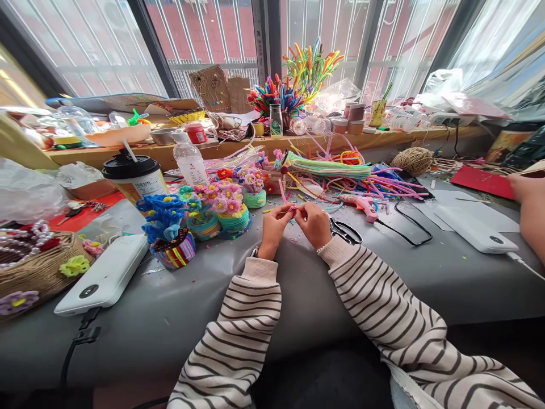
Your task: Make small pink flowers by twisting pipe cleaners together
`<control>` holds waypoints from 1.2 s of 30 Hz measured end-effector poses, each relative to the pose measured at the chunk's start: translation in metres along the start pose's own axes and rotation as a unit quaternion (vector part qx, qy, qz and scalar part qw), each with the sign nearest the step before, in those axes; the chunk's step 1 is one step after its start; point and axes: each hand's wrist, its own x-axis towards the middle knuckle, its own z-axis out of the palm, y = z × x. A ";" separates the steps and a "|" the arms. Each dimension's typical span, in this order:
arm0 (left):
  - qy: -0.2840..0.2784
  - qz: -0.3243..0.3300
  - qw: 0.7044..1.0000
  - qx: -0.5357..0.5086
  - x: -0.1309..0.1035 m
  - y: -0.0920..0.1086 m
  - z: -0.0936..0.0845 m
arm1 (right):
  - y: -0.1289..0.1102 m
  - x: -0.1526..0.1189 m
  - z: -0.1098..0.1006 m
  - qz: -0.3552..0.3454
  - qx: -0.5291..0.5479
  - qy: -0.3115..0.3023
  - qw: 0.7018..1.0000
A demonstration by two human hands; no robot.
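Note:
My left hand (275,228) and my right hand (314,224) meet over the grey table, their fingertips pinched on a small pink pipe-cleaner piece (293,209). Fingers hide most of that piece. A pink stem (283,191) rises just behind my left fingertips. Black-handled scissors (347,231) lie right beside my right hand. Beyond them is a pink glue gun (364,205) with a black cord. To the left stand small pots of fuzzy flowers, one blue (164,218) and one pink (225,199).
Bundled pipe cleaners (332,166) lie behind my hands. White power banks (102,275) (477,230), a lidded cup (138,179) and a bottle (190,162) stand around. Another person's arm (532,210) reaches in at the right edge. A twine ball (412,161) sits at the back right.

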 end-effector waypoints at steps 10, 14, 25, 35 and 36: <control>-0.011 0.007 1.000 0.006 0.001 -0.003 -0.001 | 0.001 0.000 0.000 0.005 0.008 0.001 1.000; 0.003 0.007 1.000 0.016 0.000 -0.003 -0.002 | 0.000 0.000 -0.001 -0.002 0.008 -0.003 1.000; 0.040 0.024 0.998 0.049 0.001 -0.001 0.002 | -0.009 0.001 0.003 0.009 -0.049 0.013 0.999; 0.044 0.014 0.999 0.017 0.003 -0.006 0.001 | -0.010 0.002 0.002 0.006 -0.051 0.020 0.998; 0.043 0.012 0.999 0.014 0.003 -0.006 0.001 | -0.010 0.002 0.002 0.007 -0.049 0.023 0.999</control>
